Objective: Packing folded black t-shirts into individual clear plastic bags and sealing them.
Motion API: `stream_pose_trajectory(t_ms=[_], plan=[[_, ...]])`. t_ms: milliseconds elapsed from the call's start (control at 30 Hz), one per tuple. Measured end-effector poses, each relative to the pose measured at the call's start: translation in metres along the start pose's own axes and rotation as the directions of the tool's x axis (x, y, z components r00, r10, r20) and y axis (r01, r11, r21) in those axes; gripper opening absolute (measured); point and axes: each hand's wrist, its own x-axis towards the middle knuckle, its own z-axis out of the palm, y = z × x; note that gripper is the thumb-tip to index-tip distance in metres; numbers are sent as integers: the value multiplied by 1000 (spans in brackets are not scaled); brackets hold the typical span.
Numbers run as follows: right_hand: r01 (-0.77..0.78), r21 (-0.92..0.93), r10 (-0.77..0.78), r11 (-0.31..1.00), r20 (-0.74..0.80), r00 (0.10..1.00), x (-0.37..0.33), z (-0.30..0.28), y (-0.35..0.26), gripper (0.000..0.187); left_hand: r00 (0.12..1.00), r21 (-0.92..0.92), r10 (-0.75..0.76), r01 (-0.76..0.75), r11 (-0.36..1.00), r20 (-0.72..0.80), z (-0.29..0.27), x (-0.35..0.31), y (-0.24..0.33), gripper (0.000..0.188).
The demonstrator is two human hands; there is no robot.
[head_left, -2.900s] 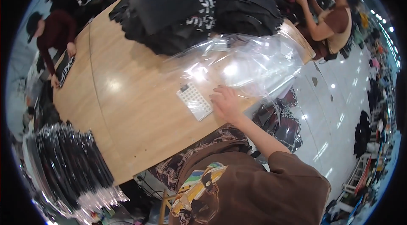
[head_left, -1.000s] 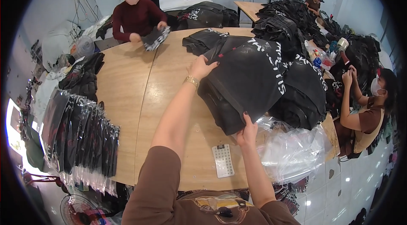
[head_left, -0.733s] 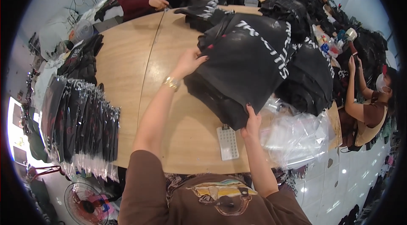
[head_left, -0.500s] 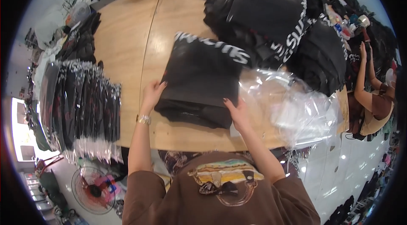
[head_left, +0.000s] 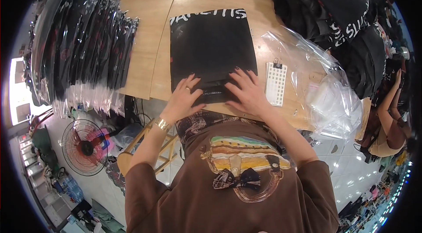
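Observation:
A folded black garment point(head_left: 213, 48) lies flat on the wooden table in front of me, white lettering across its far edge. My left hand point(head_left: 183, 97), with a ring and a gold-coloured watch at the wrist, rests on the near left part of the fabric, fingers spread. On the near right part lies my right hand point(head_left: 248, 90), its fingers also apart and stretched over the cloth. Between the two hands, the near edge shows folds and a small strip of light print. Just right of the garment is a white sheet of small labels point(head_left: 276, 86) held by a black binder clip point(head_left: 277, 63).
Clear plastic bags point(head_left: 332, 105) cover the table's right side. Behind them are piles of black garments point(head_left: 303, 18). A row of bagged black garments point(head_left: 83, 44) stands at the left. A fan point(head_left: 85, 147) and a wooden stool point(head_left: 125, 162) are below the table edge. Another person point(head_left: 391, 121) is at far right.
The garment, gripped by both hands before, now lies flatter and squarer to me near the table edge. Both hands have let go and spread over its near part. The label sheet has come into view.

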Motion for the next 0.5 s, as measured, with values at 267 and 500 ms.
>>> stream_pose_trajectory(t_ms=[267, 500], plan=[[-118, 88, 103, 989, 158, 982, 40, 8, 30, 34, 952, -191, -306, 305, 933, 23, -8, 46, -28, 12], [-444, 181, 349, 877, 394, 850, 117, 19, 81, 27, 942, -256, -336, 329, 909, 15, 2, 89, -93, 23]])
